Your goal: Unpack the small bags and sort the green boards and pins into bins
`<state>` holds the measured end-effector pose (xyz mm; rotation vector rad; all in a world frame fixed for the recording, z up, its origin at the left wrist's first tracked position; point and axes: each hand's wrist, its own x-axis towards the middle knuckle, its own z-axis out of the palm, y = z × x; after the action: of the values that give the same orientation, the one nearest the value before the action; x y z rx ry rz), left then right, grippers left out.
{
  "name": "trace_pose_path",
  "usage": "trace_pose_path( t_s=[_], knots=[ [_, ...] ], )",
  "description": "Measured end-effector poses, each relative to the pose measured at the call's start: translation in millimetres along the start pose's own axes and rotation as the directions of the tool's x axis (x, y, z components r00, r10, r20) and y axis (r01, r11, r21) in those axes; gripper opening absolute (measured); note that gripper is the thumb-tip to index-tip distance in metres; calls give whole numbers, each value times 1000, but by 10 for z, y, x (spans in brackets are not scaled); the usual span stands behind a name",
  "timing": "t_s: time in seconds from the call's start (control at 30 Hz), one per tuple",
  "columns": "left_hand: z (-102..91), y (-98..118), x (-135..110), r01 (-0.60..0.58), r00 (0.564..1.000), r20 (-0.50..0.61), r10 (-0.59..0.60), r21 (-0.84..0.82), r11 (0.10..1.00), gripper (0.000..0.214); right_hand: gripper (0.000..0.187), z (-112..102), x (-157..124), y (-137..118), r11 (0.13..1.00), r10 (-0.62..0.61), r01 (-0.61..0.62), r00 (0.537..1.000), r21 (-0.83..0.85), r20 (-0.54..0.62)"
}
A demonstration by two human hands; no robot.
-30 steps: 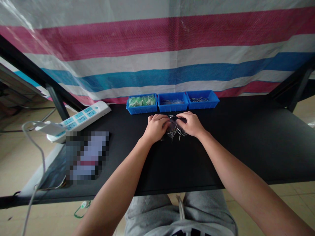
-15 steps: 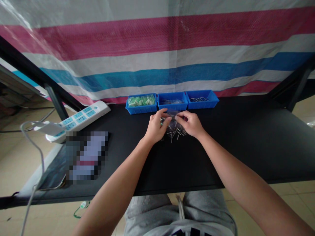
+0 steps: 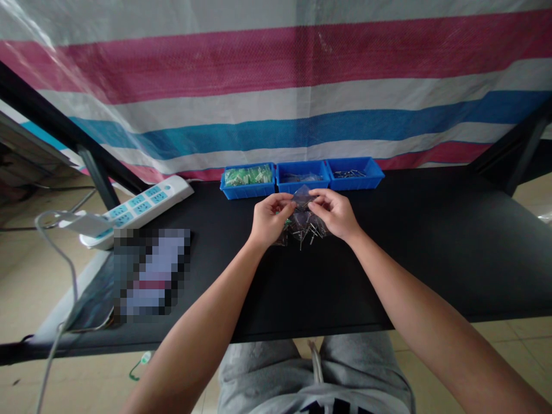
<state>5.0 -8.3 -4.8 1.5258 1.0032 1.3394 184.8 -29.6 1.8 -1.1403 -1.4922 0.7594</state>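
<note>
Between my two hands is a small clear plastic bag [image 3: 303,198], its upper edge raised above the fingers. My left hand [image 3: 270,218] pinches the bag's left side between thumb and fingers. On the other side my right hand [image 3: 334,213] pinches it the same way. Just below the fingers lie several thin metal screw-like pieces [image 3: 309,232] in a loose pile; whether they lie inside plastic is hard to tell. A bit of green shows beside my left thumb, partly hidden by the hand.
Three blue bins stand in a row behind my hands: the left bin [image 3: 250,192] holds green-and-white packets, the middle bin [image 3: 303,185] clear bags, the right bin [image 3: 357,181] thin metal pieces. A white power strip [image 3: 142,210] and a blurred-out flat object [image 3: 155,270] lie to the left.
The plastic bag now stands up higher between my fingers. My left hand has shifted slightly left, and both hands have their fingertips on the bag's edge.
</note>
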Motion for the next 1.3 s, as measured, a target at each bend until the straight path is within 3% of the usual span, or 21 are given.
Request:
trace_pose_path(
  t_s=[0.2,0.33,0.47,0.57,0.7,0.9,1.07,1.17,1.3],
  knots=[
    [10,87,-33,-227,970,-56,235,122,966,10,27,6,-48,-47,997,-43,39,997,67,70],
    [-15,112,-36,-298,941,-91,326,232,926,8,35,12,-52,-48,992,-61,53,996,111,71],
    [-23,105,-51,-344,931,-30,364,263,902,8,41,16,-41,-19,991,-60,52,996,126,65],
    [-6,102,-65,-292,955,7,297,213,932,9,35,18,-35,-18,996,-65,62,997,69,45],
    [7,83,-53,-75,997,-12,76,64,995,19,19,14,-37,-43,992,-118,119,993,-34,31],
    [1,58,5,104,994,37,-101,-97,990,28,42,11,-68,-78,994,-84,77,992,73,91],
    [24,93,10,147,988,67,-139,-132,980,41,14,-16,-95,-147,989,-143,150,967,-16,211],
    [35,119,10,162,985,79,-153,-119,980,43,11,-39,-97,-154,987,-135,150,969,-55,206],
    [13,106,47,82,991,-97,-95,-129,988,32,22,-50,-45,-116,999,-34,29,979,29,200]
  ],
)
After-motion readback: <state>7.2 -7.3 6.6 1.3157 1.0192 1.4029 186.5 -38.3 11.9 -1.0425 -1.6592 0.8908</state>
